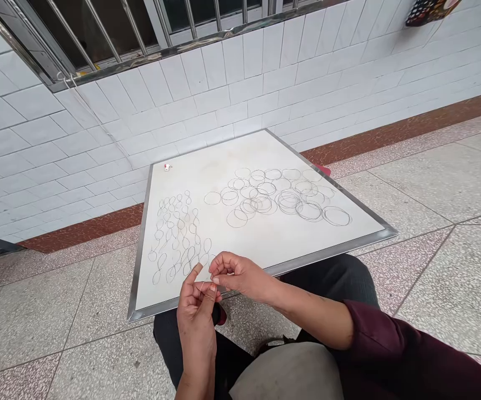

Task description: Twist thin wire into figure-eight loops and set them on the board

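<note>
My left hand and my right hand meet above the near edge of the white table. A thin wire loop runs between them, pinched by the fingers of both hands; its full shape is partly hidden. Just beyond, on the left side of the tabletop, lie several wires twisted into figure-eight chains, set out in rough rows. Farther right, many round wire rings lie spread and overlapping.
The white table has a metal rim and stands against a tiled wall. A small white and red object sits at its far left corner. Window bars are above. My legs are under the near edge.
</note>
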The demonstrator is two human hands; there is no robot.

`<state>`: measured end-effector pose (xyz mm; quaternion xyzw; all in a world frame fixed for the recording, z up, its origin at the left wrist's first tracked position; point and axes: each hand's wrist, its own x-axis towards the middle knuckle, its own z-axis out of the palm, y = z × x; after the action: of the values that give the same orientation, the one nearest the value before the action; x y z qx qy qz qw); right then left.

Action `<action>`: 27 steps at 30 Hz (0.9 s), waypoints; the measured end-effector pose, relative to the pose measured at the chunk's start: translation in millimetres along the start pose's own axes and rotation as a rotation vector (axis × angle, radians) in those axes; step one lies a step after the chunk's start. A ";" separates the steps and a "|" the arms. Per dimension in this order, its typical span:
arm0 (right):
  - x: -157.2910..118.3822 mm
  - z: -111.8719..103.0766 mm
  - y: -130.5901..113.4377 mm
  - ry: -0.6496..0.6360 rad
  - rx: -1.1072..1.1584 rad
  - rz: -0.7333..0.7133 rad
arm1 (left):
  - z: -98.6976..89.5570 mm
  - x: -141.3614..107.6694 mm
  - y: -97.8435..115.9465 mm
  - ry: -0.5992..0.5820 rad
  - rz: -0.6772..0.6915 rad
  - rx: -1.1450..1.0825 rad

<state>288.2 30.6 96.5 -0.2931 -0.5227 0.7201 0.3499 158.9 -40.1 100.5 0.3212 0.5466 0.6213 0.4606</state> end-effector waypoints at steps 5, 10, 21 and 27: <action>1.4 2.2 3.1 0.080 -0.046 -0.035 | 0.9 0.3 -1.8 -0.004 0.001 0.002; 3.0 6.0 7.7 0.130 0.068 -0.041 | 0.5 1.6 -4.8 0.003 -0.012 0.012; 3.9 7.3 14.7 0.244 0.048 -0.027 | 4.0 5.1 -12.8 0.038 -0.079 0.037; 2.2 0.8 11.3 0.198 0.034 -0.025 | 6.5 3.1 -14.6 0.067 -0.079 0.099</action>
<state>284.0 29.6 85.9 -0.3503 -0.4767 0.6920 0.4136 166.9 -35.0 87.2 0.3006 0.6041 0.5851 0.4498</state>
